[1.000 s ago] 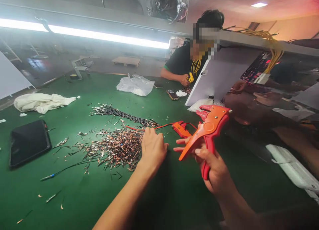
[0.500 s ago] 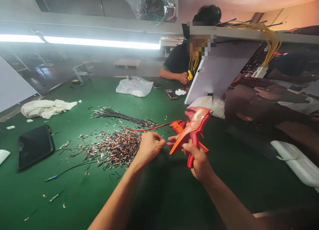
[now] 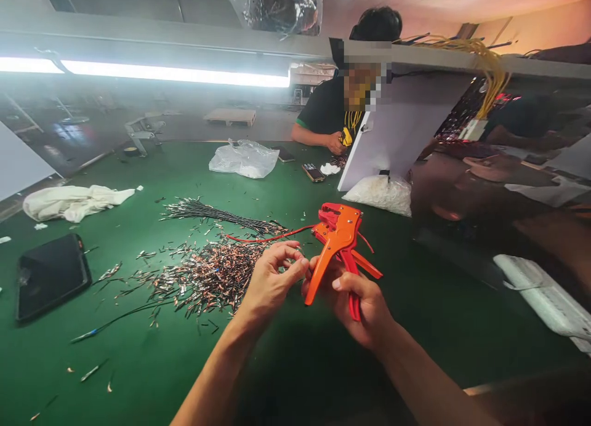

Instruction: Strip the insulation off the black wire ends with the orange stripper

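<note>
In the head view my right hand [image 3: 362, 300] is wrapped round the red handle of an orange and red wire stripper [image 3: 339, 232], its jaws pointing up. A second orange and red tool [image 3: 323, 232] lies partly hidden behind it. My left hand [image 3: 277, 275] is closed beside the stripper's orange handle, thumb and fingertips pinched together. Whatever is between them is too small to make out. Left of that hand spreads a pile of short cut wire ends [image 3: 210, 275] with copper tips. Behind the pile lies a bundle of black wires [image 3: 217, 213].
A dark tablet or phone [image 3: 53, 277] lies at left, near a crumpled white cloth [image 3: 76, 201]. Plastic bags [image 3: 244, 158] and a phone [image 3: 313, 172] are farther back. A person [image 3: 318, 118] sits across the table beside a leaning white panel [image 3: 401, 124].
My right hand has turned the wire stripper so its orange side faces me, and its fingers have drawn in behind the tool. The whole view has shifted slightly.
</note>
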`<action>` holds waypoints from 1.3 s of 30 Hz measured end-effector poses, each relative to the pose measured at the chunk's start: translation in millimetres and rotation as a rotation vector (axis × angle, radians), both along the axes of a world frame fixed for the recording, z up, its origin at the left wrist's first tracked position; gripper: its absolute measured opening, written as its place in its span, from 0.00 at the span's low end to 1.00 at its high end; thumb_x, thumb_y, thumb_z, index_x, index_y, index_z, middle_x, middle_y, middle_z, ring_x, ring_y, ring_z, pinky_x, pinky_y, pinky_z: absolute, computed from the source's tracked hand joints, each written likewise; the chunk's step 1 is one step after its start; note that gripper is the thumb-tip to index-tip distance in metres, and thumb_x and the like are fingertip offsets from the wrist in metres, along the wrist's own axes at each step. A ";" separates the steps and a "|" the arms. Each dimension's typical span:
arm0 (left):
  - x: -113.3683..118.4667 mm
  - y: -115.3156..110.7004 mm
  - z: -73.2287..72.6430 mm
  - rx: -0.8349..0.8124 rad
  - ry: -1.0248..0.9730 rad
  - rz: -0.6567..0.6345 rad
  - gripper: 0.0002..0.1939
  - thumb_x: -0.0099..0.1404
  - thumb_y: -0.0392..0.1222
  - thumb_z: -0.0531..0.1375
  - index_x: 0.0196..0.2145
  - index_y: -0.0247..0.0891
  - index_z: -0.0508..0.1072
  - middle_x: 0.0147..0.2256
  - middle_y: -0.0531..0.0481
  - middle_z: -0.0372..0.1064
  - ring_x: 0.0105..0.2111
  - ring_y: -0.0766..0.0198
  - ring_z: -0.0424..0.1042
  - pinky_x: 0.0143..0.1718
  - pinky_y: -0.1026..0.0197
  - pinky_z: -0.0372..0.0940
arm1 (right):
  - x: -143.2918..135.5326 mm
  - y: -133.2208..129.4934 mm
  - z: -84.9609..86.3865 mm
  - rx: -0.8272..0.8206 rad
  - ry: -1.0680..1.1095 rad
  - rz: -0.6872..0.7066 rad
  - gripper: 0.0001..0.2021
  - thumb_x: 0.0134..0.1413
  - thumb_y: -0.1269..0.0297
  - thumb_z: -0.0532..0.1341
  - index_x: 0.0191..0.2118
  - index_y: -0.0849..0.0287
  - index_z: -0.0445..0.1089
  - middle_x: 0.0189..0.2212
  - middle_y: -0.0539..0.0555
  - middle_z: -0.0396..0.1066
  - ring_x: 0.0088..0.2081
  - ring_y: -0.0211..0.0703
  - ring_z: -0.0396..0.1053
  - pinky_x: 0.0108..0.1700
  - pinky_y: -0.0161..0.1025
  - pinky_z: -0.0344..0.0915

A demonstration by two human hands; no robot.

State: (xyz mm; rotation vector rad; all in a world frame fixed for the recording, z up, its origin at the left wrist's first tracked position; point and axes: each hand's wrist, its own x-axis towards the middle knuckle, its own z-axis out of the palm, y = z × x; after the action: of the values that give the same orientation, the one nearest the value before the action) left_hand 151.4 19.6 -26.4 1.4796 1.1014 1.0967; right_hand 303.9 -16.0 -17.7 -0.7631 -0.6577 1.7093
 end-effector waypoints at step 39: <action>-29.2 -64.5 38.9 -0.175 0.053 0.565 0.20 0.64 0.52 0.60 0.17 0.43 0.67 0.16 0.57 0.64 0.21 0.64 0.65 0.29 0.60 0.61 | -33.0 -35.3 -38.3 0.051 0.158 0.494 0.20 0.34 0.69 0.66 0.40 0.57 0.69 0.32 0.50 0.64 0.31 0.40 0.59 0.36 0.38 0.55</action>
State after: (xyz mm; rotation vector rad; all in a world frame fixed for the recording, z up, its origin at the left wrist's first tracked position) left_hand 122.3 -44.9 12.6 1.0874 1.6693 1.3010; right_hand 270.9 -51.3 -56.0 -0.4415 -0.8219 2.1650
